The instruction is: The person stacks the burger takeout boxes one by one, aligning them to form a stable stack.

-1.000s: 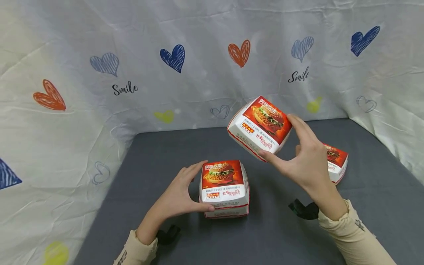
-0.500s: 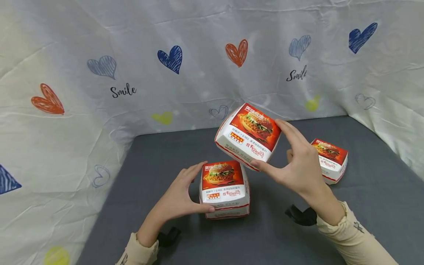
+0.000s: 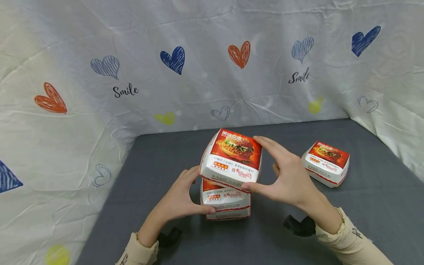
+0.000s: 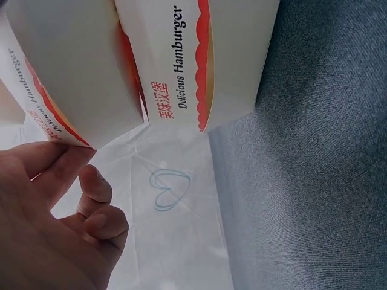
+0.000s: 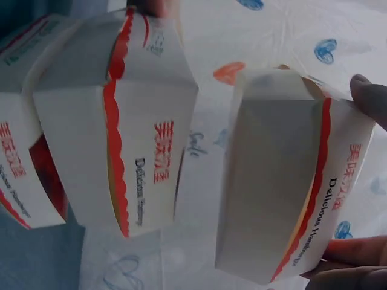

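White and red burger boxes with a hamburger picture stand stacked in two at mid-table. My left hand (image 3: 185, 195) grips the upper burger box (image 3: 225, 201) at its left corners, thumb in front. Under it lies the lower burger box (image 4: 172, 66), on the grey table. Thumb and fingers of my right hand (image 3: 285, 176) pinch another burger box (image 3: 232, 158), which hangs tilted above the stack and hides much of its top in the head view. In the right wrist view a gap shows between this held box (image 5: 284, 181) and the upper box (image 5: 133, 133).
Another burger box (image 3: 326, 163) sits on the table to the right. A pale cloth (image 3: 202, 88) printed with hearts rises behind the grey table (image 3: 159, 154) and along its left side. Black straps (image 3: 299, 225) show below both wrists.
My right hand has brought its burger box left and down, over the stack, and levelled it somewhat. The box at the right has come into full view. My left hand stays put.
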`<move>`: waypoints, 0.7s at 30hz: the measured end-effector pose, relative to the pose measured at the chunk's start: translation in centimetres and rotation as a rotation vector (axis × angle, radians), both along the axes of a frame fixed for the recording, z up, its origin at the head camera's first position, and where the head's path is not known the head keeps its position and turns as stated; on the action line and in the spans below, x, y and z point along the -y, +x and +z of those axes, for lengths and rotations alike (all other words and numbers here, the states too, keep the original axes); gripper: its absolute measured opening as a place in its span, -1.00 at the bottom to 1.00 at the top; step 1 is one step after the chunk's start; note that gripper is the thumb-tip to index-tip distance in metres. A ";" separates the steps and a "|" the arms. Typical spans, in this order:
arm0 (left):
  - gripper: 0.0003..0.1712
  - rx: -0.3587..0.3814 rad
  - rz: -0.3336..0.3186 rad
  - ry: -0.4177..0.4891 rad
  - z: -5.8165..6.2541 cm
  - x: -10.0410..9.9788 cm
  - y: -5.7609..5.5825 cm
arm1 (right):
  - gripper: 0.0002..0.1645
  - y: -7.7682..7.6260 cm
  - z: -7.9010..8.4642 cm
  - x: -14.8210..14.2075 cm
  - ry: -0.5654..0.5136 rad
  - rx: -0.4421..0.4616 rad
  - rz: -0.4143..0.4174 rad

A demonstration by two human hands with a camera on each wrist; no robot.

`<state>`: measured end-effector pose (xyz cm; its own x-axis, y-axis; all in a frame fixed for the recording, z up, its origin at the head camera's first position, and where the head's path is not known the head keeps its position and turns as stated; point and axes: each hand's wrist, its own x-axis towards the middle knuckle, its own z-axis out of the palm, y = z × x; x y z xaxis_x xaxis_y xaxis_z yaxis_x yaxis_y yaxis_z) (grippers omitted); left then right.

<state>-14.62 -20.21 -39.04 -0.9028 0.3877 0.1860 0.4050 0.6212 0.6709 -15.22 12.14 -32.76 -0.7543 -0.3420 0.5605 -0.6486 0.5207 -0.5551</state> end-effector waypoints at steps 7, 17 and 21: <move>0.16 -0.015 -0.029 0.024 -0.4 0.0 0.3 | 0.26 0.4 -0.7 0.7 0.061 0.063 0.065; 0.15 -0.027 -0.043 0.045 -0.3 0.1 -0.1 | 0.05 -0.9 -1.0 1.0 0.015 0.053 0.194; 0.21 -0.027 -0.063 0.065 -0.4 0.1 -0.3 | -0.08 -1.4 -0.9 1.1 0.021 0.041 0.222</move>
